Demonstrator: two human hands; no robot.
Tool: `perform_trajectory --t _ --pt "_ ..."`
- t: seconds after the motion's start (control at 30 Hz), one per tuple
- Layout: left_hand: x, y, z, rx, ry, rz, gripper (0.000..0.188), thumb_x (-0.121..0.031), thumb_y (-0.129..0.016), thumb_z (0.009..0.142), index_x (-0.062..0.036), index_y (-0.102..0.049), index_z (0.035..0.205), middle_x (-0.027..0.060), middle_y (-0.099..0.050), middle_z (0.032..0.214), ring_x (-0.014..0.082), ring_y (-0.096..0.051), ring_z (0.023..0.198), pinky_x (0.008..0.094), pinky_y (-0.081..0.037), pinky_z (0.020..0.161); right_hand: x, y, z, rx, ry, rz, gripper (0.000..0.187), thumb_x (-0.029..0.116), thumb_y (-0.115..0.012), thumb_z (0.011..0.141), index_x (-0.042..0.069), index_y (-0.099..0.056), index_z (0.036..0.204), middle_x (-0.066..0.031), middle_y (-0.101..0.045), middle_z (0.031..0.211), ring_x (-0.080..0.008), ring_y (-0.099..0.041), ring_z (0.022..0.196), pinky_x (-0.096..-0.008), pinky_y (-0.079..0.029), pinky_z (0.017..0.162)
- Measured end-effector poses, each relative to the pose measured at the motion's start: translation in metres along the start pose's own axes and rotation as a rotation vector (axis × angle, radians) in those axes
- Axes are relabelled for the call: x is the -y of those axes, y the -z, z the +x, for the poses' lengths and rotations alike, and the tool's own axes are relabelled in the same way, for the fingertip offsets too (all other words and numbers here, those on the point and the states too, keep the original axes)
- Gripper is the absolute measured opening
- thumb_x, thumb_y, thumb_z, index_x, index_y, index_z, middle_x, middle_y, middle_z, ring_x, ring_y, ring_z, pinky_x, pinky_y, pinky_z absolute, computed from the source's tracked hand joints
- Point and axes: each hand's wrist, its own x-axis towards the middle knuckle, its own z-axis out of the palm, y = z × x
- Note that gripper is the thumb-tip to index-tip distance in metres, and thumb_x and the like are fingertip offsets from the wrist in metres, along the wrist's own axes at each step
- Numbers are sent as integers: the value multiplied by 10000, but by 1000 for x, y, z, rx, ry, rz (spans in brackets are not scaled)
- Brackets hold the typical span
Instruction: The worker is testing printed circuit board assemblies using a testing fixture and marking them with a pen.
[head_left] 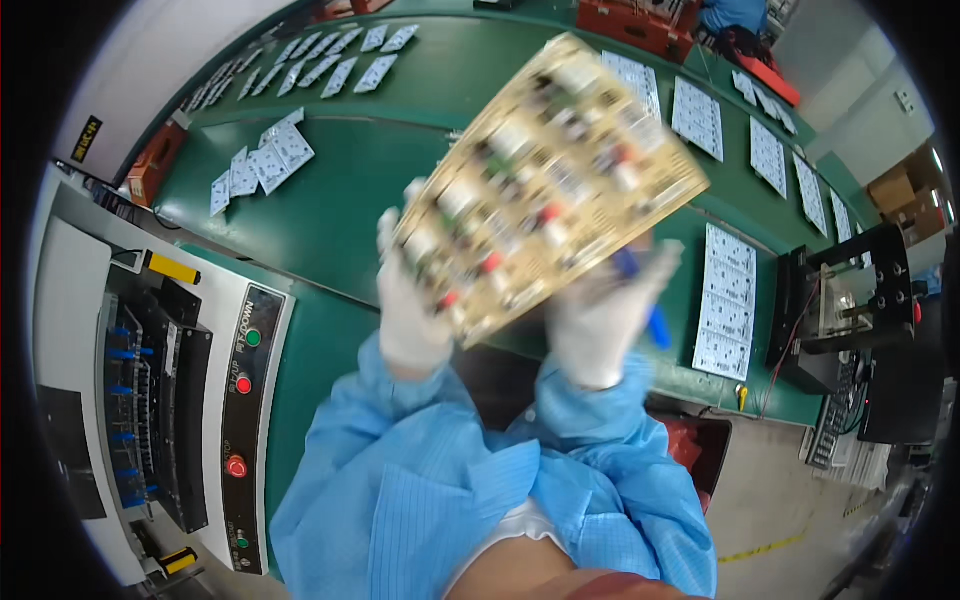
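Observation:
A tan circuit board panel (560, 200), populated with repeating groups of white, green, red and dark parts, is held tilted in the air above the near bench. My left hand (408, 315), in a white glove, is closed round the panel's left edge. My right hand (606, 322), gloved as well, is just below the panel's lower right edge and blurred by motion. A slim blue pen-like thing (659, 328) runs across the right hand, its kind unclear. Whether the right fingers also touch the panel is hidden.
Green benches (340, 190) carry several white board panels (725, 300) at right and small boards (275, 160) at far left. A machine with push buttons (245, 385) stands at left, a black fixture (835, 300) at right. A bin with a red bag (690, 445) is below the bench.

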Motion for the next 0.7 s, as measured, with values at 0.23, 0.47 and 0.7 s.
perform_trajectory --t 0.23,0.47,0.7 --pt "-17 -37 69 -94 481 -1626 718 -610 -239 965 -89 -320 1452 132 -490 1345 274 -552 1180 438 -512 952 34 76 17 -143 507 -789 253 77 -601 836 26 -479 1052 -48 -486 782 -163 -485 656 -317 -460 584" --pt "-19 -53 68 -104 474 -1347 763 -608 -226 972 -7 -337 1429 170 -525 1300 237 -571 1154 361 -496 967 -4 30 8 197 977 -1065 281 28 -583 817 31 -475 1076 -152 -531 791 -280 -577 609 -356 -514 580" --pt "-19 -52 71 -109 535 -1329 754 -609 -202 972 -21 -422 1390 127 -557 1258 185 -591 1106 316 -508 946 0 44 26 272 542 -830 201 -3 -612 794 40 -513 963 -79 -538 678 -209 -574 561 -294 -467 500"
